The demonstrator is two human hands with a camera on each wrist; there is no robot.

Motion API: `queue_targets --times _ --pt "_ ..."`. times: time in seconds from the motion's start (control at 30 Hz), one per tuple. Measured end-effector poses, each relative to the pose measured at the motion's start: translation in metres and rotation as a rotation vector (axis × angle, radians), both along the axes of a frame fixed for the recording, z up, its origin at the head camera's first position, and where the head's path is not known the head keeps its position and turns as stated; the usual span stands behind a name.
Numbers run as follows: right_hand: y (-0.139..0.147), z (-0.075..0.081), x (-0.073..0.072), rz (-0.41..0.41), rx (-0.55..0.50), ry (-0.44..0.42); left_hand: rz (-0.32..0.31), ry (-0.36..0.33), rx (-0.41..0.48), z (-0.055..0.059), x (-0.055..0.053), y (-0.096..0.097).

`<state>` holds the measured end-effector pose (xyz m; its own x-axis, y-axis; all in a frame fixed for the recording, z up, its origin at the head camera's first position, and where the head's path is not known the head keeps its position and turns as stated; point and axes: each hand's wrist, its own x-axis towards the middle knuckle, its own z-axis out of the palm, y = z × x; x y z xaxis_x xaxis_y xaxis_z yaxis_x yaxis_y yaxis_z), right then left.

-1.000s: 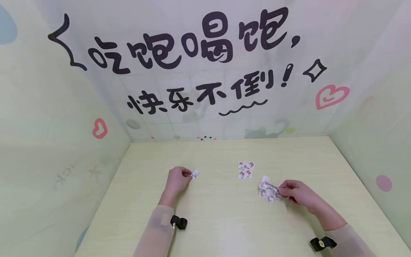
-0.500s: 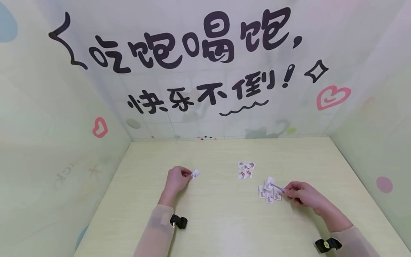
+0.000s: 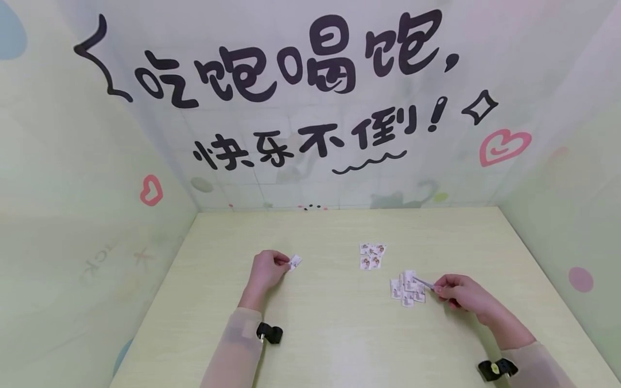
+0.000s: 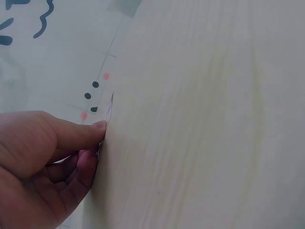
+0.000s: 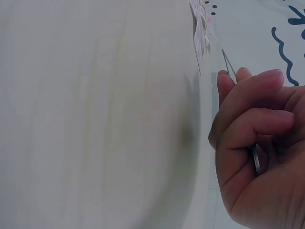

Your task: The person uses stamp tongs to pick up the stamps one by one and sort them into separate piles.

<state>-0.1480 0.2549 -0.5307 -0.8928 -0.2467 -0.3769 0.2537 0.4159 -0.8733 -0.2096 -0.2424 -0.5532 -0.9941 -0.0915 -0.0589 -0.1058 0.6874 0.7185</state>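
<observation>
In the head view my left hand (image 3: 268, 269) pinches a small white printed packet (image 3: 295, 261) between thumb and fingers at the left of the table. The left wrist view shows that packet (image 4: 110, 107) edge-on past the thumb. My right hand (image 3: 463, 295) holds thin metal tweezers (image 3: 423, 283), whose tips touch a white packet (image 3: 409, 277) on top of an overlapping pile of similar packets (image 3: 407, 302). Whether the tips grip it cannot be told. The right wrist view has the curled right hand (image 5: 259, 138) round the tweezers (image 5: 228, 63), near the stacked packets (image 5: 200, 28).
Behind the pile lies a second group of small printed packets (image 3: 372, 262) with brownish figures. All rest on a pale wooden table (image 3: 335, 334). A printed back wall (image 3: 310, 183) and two side walls close it in. A black wrist camera (image 3: 269, 333) sits on the left sleeve.
My right hand has moved a little right and toward me, with the tweezers and the top packet shifting the same way over the pile. The left hand has stayed in place.
</observation>
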Motion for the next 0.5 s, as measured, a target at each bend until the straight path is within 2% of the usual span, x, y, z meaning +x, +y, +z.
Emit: queue_targets --times 0.27,0.5 --pt "0.0034 -0.0033 0.0023 -0.038 -0.002 0.000 0.011 -0.027 0.002 -0.0016 0.0003 -0.0010" --pt "0.0033 -0.0075 0.0023 -0.062 -0.007 -0.005 0.004 -0.019 0.000 -0.0006 0.0005 0.0009"
